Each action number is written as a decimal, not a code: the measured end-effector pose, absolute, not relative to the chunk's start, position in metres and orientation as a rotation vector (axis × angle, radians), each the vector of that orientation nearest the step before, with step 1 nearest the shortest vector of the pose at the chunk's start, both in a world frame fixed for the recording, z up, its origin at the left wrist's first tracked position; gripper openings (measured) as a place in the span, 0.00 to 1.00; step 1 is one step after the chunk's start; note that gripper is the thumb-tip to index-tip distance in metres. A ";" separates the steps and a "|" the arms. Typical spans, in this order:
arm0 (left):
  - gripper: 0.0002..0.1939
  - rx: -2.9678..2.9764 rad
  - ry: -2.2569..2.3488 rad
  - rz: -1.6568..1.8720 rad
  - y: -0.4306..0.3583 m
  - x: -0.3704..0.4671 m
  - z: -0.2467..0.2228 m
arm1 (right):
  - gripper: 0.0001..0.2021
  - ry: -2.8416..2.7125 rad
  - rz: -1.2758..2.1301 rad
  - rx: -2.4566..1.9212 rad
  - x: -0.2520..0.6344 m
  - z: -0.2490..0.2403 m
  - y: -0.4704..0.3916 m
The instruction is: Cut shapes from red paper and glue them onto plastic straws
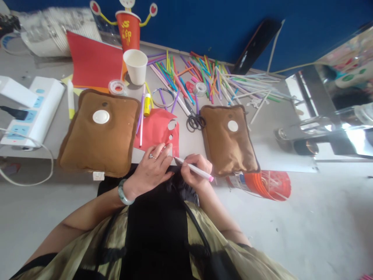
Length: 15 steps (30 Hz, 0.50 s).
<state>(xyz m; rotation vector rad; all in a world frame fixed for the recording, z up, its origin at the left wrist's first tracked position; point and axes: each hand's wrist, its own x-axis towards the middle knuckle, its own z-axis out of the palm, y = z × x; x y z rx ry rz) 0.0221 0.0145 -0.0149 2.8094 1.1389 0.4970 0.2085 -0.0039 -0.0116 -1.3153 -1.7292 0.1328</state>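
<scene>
While the left hand [153, 168] lies on the red paper [153, 130], the right hand [196, 170] pinches a marker [201, 172]

The marker slants from near right to far left, its tip by the paper's near right corner, just right of the left hand's loosely spread fingers. Cut holes lie beyond them; scissors [196, 118] rest farther right.

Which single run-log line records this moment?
left hand: pressing on cut red paper | right hand: holding pink-ended white marker, tip at paper | black-handled metal scissors: not held
</scene>
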 end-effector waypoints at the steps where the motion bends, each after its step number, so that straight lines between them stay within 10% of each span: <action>1: 0.17 2.809 1.142 0.498 0.014 0.022 -0.015 | 0.05 -1.704 0.133 -1.320 0.208 -0.013 -0.004; 15: 0.21 2.819 1.154 0.487 0.014 0.022 -0.016 | 0.04 -1.615 0.094 -1.437 0.205 -0.014 0.000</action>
